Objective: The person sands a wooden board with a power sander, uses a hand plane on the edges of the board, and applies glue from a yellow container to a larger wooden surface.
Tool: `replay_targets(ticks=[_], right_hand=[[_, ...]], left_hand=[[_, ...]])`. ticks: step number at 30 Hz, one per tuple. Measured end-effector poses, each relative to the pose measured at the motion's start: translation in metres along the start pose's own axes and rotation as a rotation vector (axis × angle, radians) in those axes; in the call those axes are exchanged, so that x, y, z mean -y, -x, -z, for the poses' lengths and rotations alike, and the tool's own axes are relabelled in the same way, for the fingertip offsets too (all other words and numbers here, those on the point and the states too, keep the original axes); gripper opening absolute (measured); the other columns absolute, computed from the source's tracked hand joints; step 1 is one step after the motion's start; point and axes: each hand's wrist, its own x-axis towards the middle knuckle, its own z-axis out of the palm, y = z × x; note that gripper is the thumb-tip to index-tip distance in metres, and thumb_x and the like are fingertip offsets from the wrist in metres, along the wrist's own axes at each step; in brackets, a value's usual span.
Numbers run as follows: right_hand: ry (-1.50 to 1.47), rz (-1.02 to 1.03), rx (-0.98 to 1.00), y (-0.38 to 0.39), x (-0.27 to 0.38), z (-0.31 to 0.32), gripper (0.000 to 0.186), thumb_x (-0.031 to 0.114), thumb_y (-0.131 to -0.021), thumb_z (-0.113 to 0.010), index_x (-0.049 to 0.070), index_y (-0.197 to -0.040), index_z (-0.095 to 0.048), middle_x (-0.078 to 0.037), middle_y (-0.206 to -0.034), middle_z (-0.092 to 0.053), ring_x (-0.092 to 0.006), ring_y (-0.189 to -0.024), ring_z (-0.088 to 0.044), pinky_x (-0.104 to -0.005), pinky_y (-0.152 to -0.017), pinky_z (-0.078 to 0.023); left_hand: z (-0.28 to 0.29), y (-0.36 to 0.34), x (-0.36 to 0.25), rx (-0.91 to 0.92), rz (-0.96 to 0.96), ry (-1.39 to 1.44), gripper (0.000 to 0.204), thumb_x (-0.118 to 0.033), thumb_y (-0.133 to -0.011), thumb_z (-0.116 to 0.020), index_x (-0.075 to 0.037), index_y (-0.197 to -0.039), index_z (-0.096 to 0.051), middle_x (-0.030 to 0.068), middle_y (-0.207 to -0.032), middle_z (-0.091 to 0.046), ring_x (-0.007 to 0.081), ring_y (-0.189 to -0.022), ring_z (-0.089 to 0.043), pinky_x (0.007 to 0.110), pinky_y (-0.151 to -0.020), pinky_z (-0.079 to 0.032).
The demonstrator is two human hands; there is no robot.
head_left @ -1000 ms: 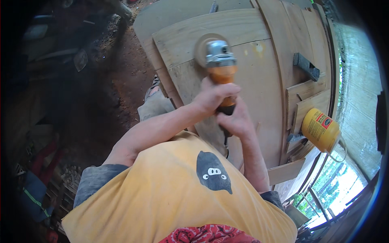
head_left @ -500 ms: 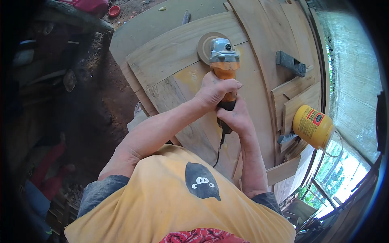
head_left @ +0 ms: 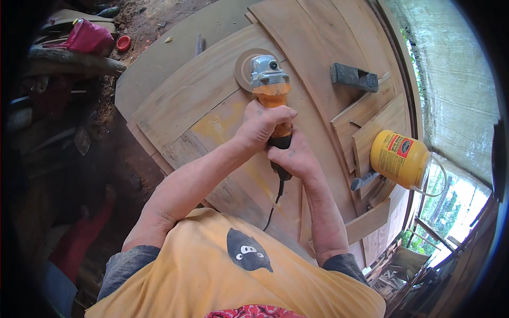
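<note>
Gripping angle grinder [head_left: 271, 90] with left hand [head_left: 263, 123] and right hand [head_left: 296, 155], we hold disc [head_left: 243, 71] near far edge of wooden panel [head_left: 185, 98]; judged partway: some bare, yellow patches [head_left: 213, 125] left.

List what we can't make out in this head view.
All in head view:
1. Underside of the round tan disc: faces the pale wooden panel, hidden by the disc itself.
2. Most fingers of the left hand and right hand: hidden by the hands and the orange-and-silver angle grinder.
3. Far end of the thin black cord: behind the yellow shirt.
4. Dim red shape, lower left: lost in shadow.
</note>
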Motion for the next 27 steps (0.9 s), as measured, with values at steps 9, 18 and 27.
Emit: replay_targets(ticks=[9,18,27], right_hand=[[0.032,0.01,-0.037,-0.021,0.01,0.006,0.046,0.023,-0.082,-0.073,-0.003,-0.118,-0.065,-0.024,-0.107,-0.075,-0.0364,-0.111,-0.073,-0.0419,-0.096,-0.055],[0.053,0.107,0.017,-0.027,-0.002,0.005,0.031,0.016,-0.078,-0.071,-0.001,-0.104,-0.064,-0.01,-0.086,-0.069,-0.0224,-0.079,-0.07,-0.0367,-0.07,-0.056],[0.008,0.118,0.112,-0.022,0.011,-0.031,0.04,0.013,-0.075,-0.074,0.001,-0.109,-0.058,-0.004,-0.085,-0.066,-0.0158,-0.076,-0.068,-0.0332,-0.068,-0.057]], left_hand=[[0.003,-0.032,-0.014,0.057,0.016,0.036,0.026,-0.018,-0.079,-0.081,-0.003,-0.096,-0.067,0.0058,-0.083,-0.067,0.0156,-0.076,-0.067,0.032,-0.072,-0.056],[0.003,-0.031,-0.014,0.06,-0.038,0.092,0.025,-0.016,-0.08,-0.08,-0.004,-0.096,-0.065,0.0045,-0.083,-0.065,0.0143,-0.072,-0.064,0.032,-0.068,-0.054],[0.038,0.009,-0.026,-0.094,-0.112,0.098,0.027,-0.017,-0.08,-0.081,-0.002,-0.099,-0.068,0.0048,-0.083,-0.066,0.0145,-0.073,-0.065,0.033,-0.072,-0.054]])
